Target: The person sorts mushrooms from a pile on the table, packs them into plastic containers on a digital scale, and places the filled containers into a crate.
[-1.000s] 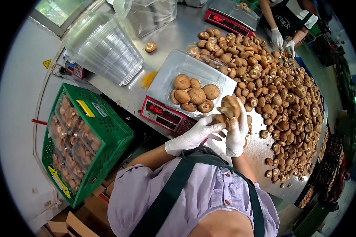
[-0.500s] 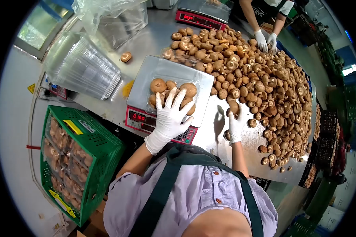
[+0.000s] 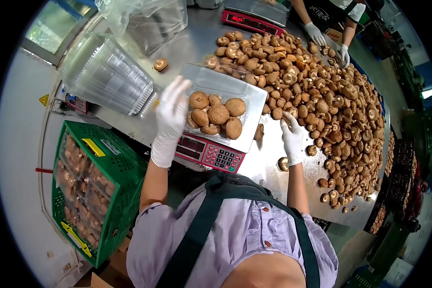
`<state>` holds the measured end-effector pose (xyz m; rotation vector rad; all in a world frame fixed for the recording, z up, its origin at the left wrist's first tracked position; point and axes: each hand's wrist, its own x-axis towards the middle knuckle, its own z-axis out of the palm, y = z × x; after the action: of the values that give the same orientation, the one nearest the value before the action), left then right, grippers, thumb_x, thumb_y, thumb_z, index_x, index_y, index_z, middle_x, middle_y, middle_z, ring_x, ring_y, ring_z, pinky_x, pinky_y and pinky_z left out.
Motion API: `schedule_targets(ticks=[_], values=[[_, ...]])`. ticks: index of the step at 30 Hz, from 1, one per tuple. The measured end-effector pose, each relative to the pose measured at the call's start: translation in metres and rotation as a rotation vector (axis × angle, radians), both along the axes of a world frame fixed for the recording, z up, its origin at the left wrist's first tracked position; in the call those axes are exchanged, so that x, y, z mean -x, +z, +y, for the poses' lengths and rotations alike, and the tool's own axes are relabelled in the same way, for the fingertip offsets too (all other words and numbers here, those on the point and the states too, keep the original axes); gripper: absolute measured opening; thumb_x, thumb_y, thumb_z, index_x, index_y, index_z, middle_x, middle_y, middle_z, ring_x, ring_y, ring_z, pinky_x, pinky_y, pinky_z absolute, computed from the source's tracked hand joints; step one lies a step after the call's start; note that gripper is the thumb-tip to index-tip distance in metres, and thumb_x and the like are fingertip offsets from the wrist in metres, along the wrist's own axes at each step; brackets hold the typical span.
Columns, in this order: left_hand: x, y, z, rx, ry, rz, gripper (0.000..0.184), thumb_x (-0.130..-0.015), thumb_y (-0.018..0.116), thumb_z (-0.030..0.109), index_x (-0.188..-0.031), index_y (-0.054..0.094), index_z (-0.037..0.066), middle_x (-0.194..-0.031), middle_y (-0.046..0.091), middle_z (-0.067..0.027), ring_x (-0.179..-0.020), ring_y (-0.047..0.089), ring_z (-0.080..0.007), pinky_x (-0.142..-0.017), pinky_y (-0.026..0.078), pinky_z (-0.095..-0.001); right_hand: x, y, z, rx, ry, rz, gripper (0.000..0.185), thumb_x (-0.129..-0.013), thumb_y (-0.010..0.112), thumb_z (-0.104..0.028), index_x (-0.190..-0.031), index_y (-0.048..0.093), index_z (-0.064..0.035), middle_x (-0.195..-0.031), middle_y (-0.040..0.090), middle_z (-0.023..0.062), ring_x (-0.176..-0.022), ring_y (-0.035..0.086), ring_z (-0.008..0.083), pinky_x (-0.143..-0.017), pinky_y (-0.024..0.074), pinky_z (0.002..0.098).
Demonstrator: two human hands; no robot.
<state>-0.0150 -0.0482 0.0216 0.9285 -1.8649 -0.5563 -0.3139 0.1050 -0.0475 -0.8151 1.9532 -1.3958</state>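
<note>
Several shiitake mushrooms (image 3: pixel 219 114) sit in a clear plastic tray (image 3: pixel 245 116) on the electronic scale (image 3: pixel 211 152). My left hand (image 3: pixel 170 120), in a white glove, is raised at the left side of the scale. Its fingers are stretched out, somewhat blurred, and hold nothing. My gloved right hand (image 3: pixel 293 141) is at the near edge of the large mushroom pile (image 3: pixel 331 110). Its fingers are apart, with the tips close to mushrooms there; contact is hard to make out. One loose mushroom (image 3: pixel 259 132) lies beside the scale, another (image 3: pixel 283 164) near my right wrist.
Stacked clear trays (image 3: pixel 113 74) and a plastic bag (image 3: pixel 129 19) are at the left. A green crate (image 3: pixel 122 192) holds packed mushrooms. A single mushroom (image 3: pixel 161 64) lies behind my left hand. Across the pile, a co-worker's gloved hands (image 3: pixel 316 33) are near a second scale (image 3: pixel 252 21).
My left hand has come off the mushrooms in the tray and moved left. My right hand has let go of a mushroom, now beside the scale, and reached toward the pile.
</note>
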Motion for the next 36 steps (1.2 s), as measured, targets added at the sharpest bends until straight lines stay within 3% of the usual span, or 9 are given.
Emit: schedule_targets(ticks=[7,16,19,24,26,28,31,33,36], values=[[-0.037,-0.033,-0.036,-0.611,-0.012,0.464,0.05,-0.1,0.042,0.04,-0.115,0.061,-0.003,-0.12,0.06,-0.013,-0.109,0.057,-0.0234,-0.096,0.041,-0.0342,-0.009,0.024,-0.074,0.15,0.17,-0.416,0.042,-0.096,0.05,-0.014,-0.134,0.044,0.0024,-0.127,0.054,0.0156,-0.113,0.056,0.0229,-0.094,0.0472,0.031],[-0.043,-0.053,-0.028,-0.978,-0.127,0.456,0.066,-0.097,0.037,0.054,-0.137,0.041,0.001,-0.135,0.047,-0.0169,-0.113,0.053,-0.0226,-0.095,0.042,-0.0358,-0.02,0.019,-0.122,0.39,0.21,-0.806,0.045,-0.099,0.044,-0.02,-0.139,0.036,-0.0001,-0.134,0.048,0.0169,-0.111,0.058,0.0296,-0.089,0.05,0.0375],[-0.04,-0.052,-0.02,-1.039,-0.221,0.589,0.067,-0.097,0.036,0.053,-0.141,0.036,0.003,-0.142,0.039,-0.0195,-0.123,0.047,-0.0278,-0.101,0.038,-0.0389,-0.026,0.04,-0.092,0.417,0.341,-0.444,0.038,-0.099,0.046,-0.025,-0.129,0.051,-0.0019,-0.11,0.064,0.0126,-0.106,0.061,0.0224,-0.091,0.0488,0.0355],[-0.036,-0.042,0.004,-0.99,-0.323,0.625,0.07,-0.097,0.038,0.052,-0.143,0.031,0.001,-0.147,0.031,-0.0212,-0.137,0.031,-0.0315,-0.11,0.027,-0.0401,-0.046,0.031,-0.021,0.254,0.504,0.244,0.033,-0.088,0.064,-0.021,-0.115,0.062,-0.0038,-0.102,0.065,0.0095,-0.094,0.061,0.0191,-0.084,0.0473,0.0297],[-0.036,-0.045,0.011,-0.851,-0.346,0.372,0.069,-0.095,0.049,0.045,-0.142,0.031,-0.002,-0.148,0.029,-0.0181,-0.138,0.028,-0.0261,-0.111,0.025,-0.0377,-0.067,0.028,-0.004,0.17,0.451,0.324,0.037,-0.082,0.071,-0.019,-0.115,0.062,-0.0045,-0.1,0.064,0.0117,-0.093,0.061,0.0201,-0.084,0.0475,0.0296],[-0.036,-0.052,0.021,-0.867,-0.314,0.339,0.065,-0.093,0.056,0.033,-0.141,0.032,-0.005,-0.144,0.036,-0.0171,-0.134,0.035,-0.0248,-0.11,0.027,-0.0359,-0.083,0.014,0.007,0.152,0.335,0.371,0.042,-0.081,0.072,-0.016,-0.119,0.058,-0.0041,-0.095,0.064,0.013,-0.085,0.063,0.0199,-0.08,0.0494,0.0283],[-0.039,-0.053,0.035,-0.955,-0.122,0.258,0.046,-0.092,0.06,0.025,-0.128,0.048,-0.002,-0.097,0.062,-0.0076,-0.084,0.06,-0.0126,-0.072,0.05,-0.0246,-0.09,0.022,0.005,-0.137,0.33,0.104,0.039,-0.086,0.067,-0.013,-0.122,0.055,-0.0024,-0.093,0.066,0.0103,-0.079,0.064,0.015,-0.073,0.0517,0.0268],[-0.052,-0.059,0.033,-1.048,-0.161,0.257,0.04,-0.092,0.06,0.024,-0.122,0.05,-0.001,-0.092,0.062,-0.0068,-0.078,0.06,-0.0121,-0.066,0.049,-0.0231,-0.084,0.013,-0.001,-0.221,0.36,-0.499,0.028,-0.09,0.061,-0.011,-0.113,0.052,0.002,-0.084,0.066,0.011,-0.074,0.066,0.0165,-0.067,0.0535,0.0268],[-0.051,-0.054,0.039,-1.152,-0.182,0.299,0.023,-0.093,0.057,0.02,-0.106,0.053,0.001,-0.079,0.061,-0.0062,-0.066,0.061,-0.0129,-0.056,0.049,-0.0217,-0.082,0.016,-0.007,-0.154,0.353,-0.557,0.015,-0.092,0.056,-0.007,-0.103,0.05,0.0015,-0.079,0.065,0.0107,-0.07,0.067,0.0181,-0.062,0.0542,0.0263]])
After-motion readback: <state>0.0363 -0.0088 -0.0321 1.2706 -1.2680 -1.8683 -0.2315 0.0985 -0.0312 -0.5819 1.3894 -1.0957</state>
